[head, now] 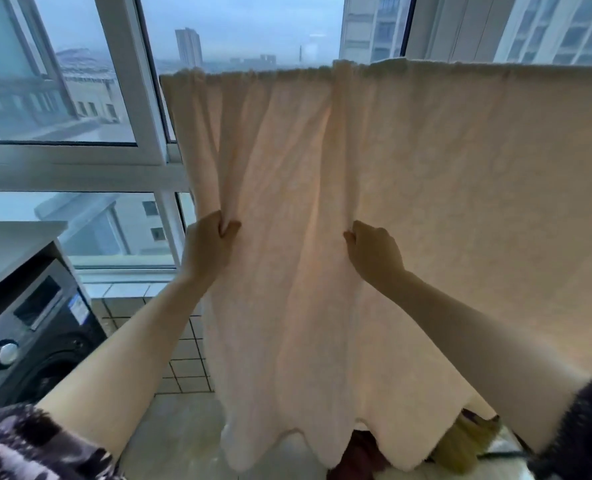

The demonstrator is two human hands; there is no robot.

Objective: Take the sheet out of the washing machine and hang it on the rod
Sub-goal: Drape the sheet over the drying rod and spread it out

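A pale cream sheet point(443, 188) hangs in front of me, draped over a rod that it hides along its top edge. It falls in soft folds, with a wavy hem near the floor. My left hand point(209, 247) pinches a fold near the sheet's left edge at mid height. My right hand point(374, 252) grips the fabric further right, with its fingers closed into the cloth. The dark washing machine point(28, 334) stands at lower left, seen at an angle with its knob and panel showing.
Large white-framed windows point(149, 133) fill the wall behind the sheet, with city buildings beyond. A tiled low wall and floor point(187, 358) lie between the machine and the sheet. Dark red and yellow-green items point(460, 445) sit below the hem at lower right.
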